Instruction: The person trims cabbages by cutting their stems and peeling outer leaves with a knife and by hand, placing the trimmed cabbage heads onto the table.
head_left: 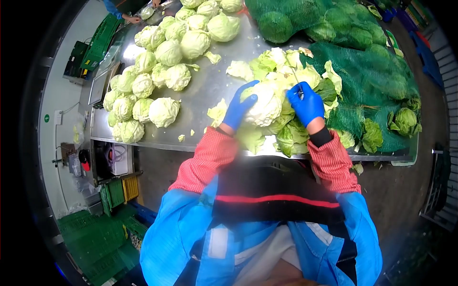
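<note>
A pale cabbage (pixel 264 103) rests on the metal table (pixel 200 112) in front of me, among loose leaves. My left hand (pixel 240 106), in a blue glove, lies against its left side with thumb and fingers spread around it. On the right, my gloved right hand (pixel 306 103) is closed on the handle of a thin knife (pixel 295 75), whose blade points away from me. Trimmed leaves (pixel 291 137) lie beneath and beside the cabbage. Behind it is a heap of more leaves (pixel 274 62).
Pale cabbages (pixel 164 112) are piled at the left and back. Green net sacks (pixel 362 71) of cabbages cover the right side. A co-worker's hand (pixel 132 19) is at the far left corner. Green crates (pixel 90 238) stand on the floor at lower left.
</note>
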